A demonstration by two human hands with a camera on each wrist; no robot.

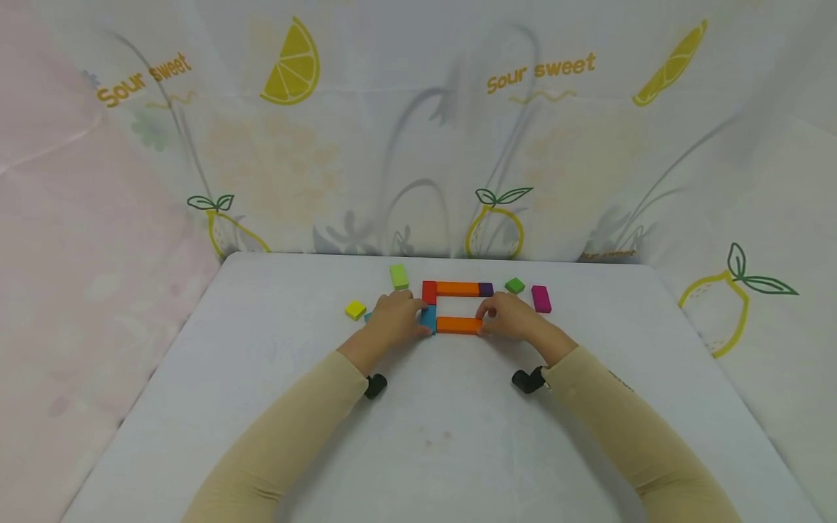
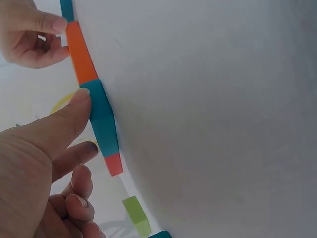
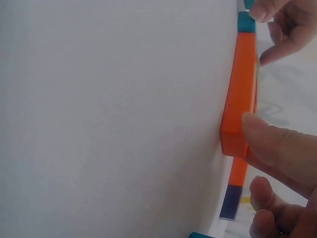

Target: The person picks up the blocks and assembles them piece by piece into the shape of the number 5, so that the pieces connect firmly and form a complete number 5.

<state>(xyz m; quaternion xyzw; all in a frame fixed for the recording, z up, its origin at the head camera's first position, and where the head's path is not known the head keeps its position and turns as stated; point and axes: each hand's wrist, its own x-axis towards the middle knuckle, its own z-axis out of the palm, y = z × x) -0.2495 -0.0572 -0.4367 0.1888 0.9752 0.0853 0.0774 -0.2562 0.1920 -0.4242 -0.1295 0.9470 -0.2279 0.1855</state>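
Observation:
My left hand (image 1: 392, 319) is at the blue block (image 1: 429, 319), with the thumb on its near side and the index finger beside it in the left wrist view. My right hand (image 1: 513, 317) pinches the right end of the near orange block (image 1: 458, 325) between thumb and index finger. That block's left end meets the blue one. Behind the blue block lies a red block (image 1: 429, 292), followed rightward by the far orange block (image 1: 458, 289) and a purple block (image 1: 486, 290). Together they outline three sides of a rectangle.
Loose on the white table (image 1: 418, 436) lie a lime green block (image 1: 399, 277), a yellow block (image 1: 356, 310), a green block (image 1: 515, 285) and a magenta block (image 1: 541, 298). Another blue block (image 1: 368, 317) is mostly hidden behind my left hand. A lemon-printed cloth (image 1: 366, 145) hangs behind.

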